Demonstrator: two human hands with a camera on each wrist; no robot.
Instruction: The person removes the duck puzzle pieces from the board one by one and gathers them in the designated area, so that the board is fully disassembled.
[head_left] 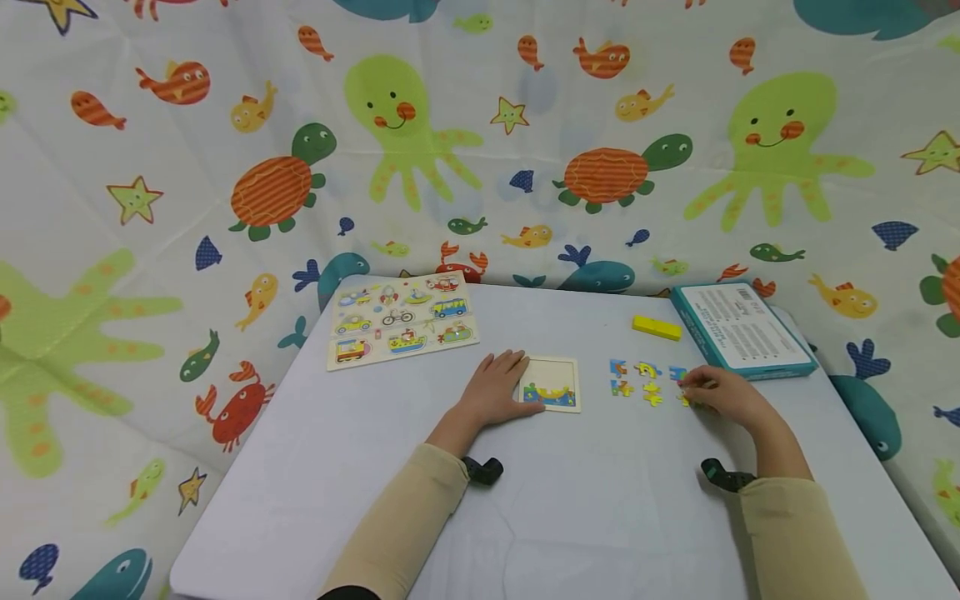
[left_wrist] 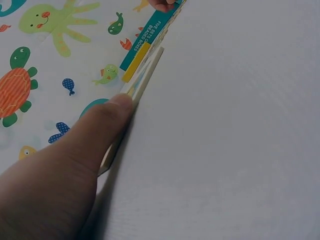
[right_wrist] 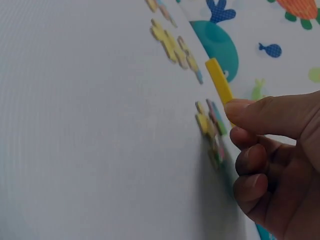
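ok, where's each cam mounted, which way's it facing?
On head: faces forward and down at table; left hand, right hand, sleeves show.
On left wrist: looks past left thumb along the edge of the tray; part of right hand at top.
On right wrist: looks across puzzle pieces toward printed cloth; right thumb and fingers show.
Shared, head and right wrist: yellow block.

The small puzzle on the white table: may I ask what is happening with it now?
A person's left hand touches the edge of the small puzzle frame; fitted pieces lie in its lower part, and the upper part is bare. The right hand is at the right end of the loose pieces; I cannot tell if it pinches one.
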